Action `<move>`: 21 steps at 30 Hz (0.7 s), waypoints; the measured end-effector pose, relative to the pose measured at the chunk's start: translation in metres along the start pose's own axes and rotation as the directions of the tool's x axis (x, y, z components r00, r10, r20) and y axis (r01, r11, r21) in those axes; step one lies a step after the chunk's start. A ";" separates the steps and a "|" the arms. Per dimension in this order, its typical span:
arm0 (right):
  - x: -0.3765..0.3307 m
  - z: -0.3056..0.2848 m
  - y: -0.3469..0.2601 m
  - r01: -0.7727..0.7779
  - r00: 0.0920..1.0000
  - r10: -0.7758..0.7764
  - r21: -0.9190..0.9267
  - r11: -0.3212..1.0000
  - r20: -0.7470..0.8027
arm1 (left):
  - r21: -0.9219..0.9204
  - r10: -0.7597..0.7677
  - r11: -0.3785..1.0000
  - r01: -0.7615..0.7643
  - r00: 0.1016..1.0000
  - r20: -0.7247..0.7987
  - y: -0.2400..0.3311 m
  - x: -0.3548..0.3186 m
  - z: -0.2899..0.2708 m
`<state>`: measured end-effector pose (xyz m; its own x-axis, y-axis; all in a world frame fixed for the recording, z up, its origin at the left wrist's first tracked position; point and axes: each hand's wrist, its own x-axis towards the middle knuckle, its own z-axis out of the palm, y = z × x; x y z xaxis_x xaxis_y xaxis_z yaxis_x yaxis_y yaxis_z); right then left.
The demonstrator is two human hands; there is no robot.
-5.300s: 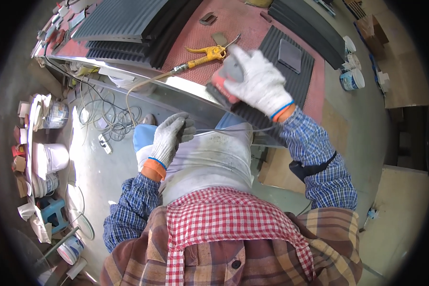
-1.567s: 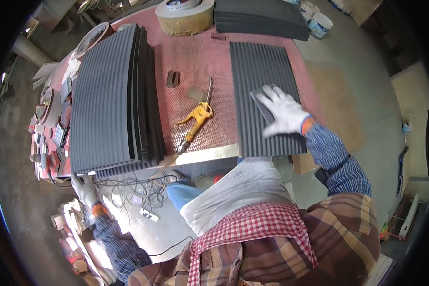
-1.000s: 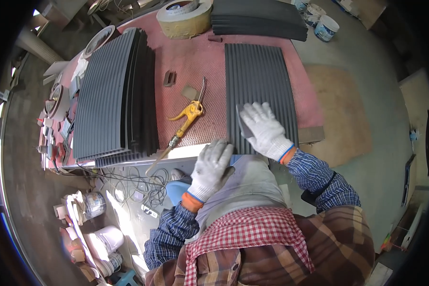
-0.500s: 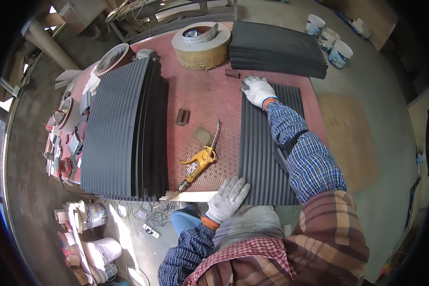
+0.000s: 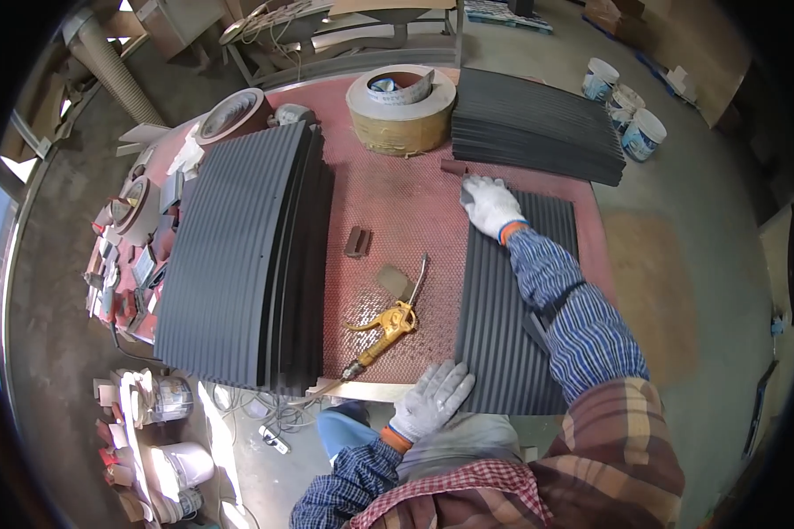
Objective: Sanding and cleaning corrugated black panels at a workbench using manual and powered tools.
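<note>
A dark grey ribbed panel (image 5: 503, 353) lies lengthwise on the right part of the red table. At its far left corner is my right hand (image 5: 492, 208) in a white glove, its fingers curled over a small greyish piece mostly hidden beneath them. My left hand (image 5: 432, 401), also gloved, rests flat with fingers stretched out against the panel's near left corner. Between this panel and the left stack lies a yellow air blow gun (image 5: 385, 333) with a thin metal nozzle. A small brown block (image 5: 357, 242) sits beyond it.
A tall stack of ribbed panels (image 5: 229, 256) fills the table's left side; another stack (image 5: 538, 123) is at the far right. A big tape-like roll (image 5: 401, 119) stands at the back. Several buckets (image 5: 644, 134) are on the floor. Loose tools and blocks crowd the left edge.
The whole view has shifted, so the table and panels sit lower and slightly right in the picture. Both hands keep nearly the same places on the panel.
</note>
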<state>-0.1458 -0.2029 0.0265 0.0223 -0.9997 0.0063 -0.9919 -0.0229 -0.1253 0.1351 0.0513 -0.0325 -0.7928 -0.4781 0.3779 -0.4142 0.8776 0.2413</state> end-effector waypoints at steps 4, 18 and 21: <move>-0.013 0.010 -0.016 -0.002 1.000 0.002 -0.022 1.000 0.001 | -0.013 -0.012 1.000 0.013 1.000 0.025 -0.002 -0.009 0.000; -0.012 0.013 -0.002 0.002 0.997 0.000 0.019 1.000 -0.078 | 0.015 -0.022 1.000 0.022 1.000 0.012 0.002 -0.006 0.002; 0.002 0.014 -0.003 -0.066 0.995 0.065 -0.004 0.998 -0.079 | -0.008 -0.007 1.000 0.006 1.000 -0.027 -0.002 -0.002 0.001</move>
<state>-0.1411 -0.2052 0.0127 -0.0527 -0.9957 0.0762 -0.9916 0.0432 -0.1217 0.1372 0.0509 -0.0341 -0.7779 -0.4847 0.4000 -0.4159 0.8742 0.2506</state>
